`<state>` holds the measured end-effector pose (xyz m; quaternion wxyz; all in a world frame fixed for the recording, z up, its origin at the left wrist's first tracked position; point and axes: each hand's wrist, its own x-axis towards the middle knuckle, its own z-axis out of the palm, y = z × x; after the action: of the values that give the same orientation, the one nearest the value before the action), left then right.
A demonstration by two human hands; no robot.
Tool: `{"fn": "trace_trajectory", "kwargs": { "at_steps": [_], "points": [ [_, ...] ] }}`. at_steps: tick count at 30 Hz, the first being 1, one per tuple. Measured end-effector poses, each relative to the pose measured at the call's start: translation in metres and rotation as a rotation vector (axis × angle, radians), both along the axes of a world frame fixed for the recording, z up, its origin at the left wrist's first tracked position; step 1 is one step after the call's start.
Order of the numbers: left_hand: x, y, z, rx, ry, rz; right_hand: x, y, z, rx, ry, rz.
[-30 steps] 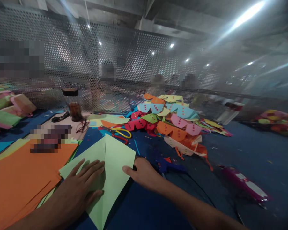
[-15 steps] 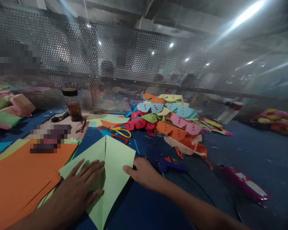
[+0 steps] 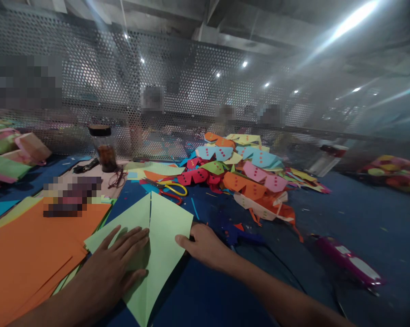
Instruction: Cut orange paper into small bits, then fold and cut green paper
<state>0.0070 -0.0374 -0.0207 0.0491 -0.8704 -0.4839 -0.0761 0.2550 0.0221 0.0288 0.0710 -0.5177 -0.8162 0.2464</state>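
Note:
A pale green paper (image 3: 167,231), folded into a kite shape with its two flaps meeting along a middle line, lies on the blue table (image 3: 198,290). Flat on its left flap rests my left hand (image 3: 119,259), fingers spread. My right hand (image 3: 205,245) pinches the paper's right corner, thumb on top and the other fingers underneath. Just beyond the paper are scissors (image 3: 172,188) with yellow and red handles.
Orange sheets (image 3: 31,250) are stacked at the left. Behind stands a jar (image 3: 106,154). Folded, colourful paper pieces (image 3: 239,168) are piled beyond my hands. A blue glue gun (image 3: 242,234) and a purple device (image 3: 351,261) with cords lie at the right.

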Motion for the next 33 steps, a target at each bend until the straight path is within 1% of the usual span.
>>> {"fn": "trace_trajectory", "kwargs": {
  "at_steps": [9,17,23,33],
  "points": [
    [-0.001,0.0003,-0.0014,0.027,-0.008,-0.009,0.0004,0.0,0.0005,-0.037,0.042,0.015],
    [-0.0009,0.0005,-0.0024,0.03,-0.041,-0.015,0.0006,0.0015,-0.0037,-0.043,0.04,-0.027],
    [-0.0007,0.0001,-0.0022,-0.003,-0.027,0.003,-0.0003,0.0013,-0.0062,-0.047,0.053,-0.05],
    [-0.0002,-0.0001,0.0007,0.048,-0.002,-0.016,0.0,0.0008,-0.0027,-0.065,0.052,-0.001]
  ]
}}
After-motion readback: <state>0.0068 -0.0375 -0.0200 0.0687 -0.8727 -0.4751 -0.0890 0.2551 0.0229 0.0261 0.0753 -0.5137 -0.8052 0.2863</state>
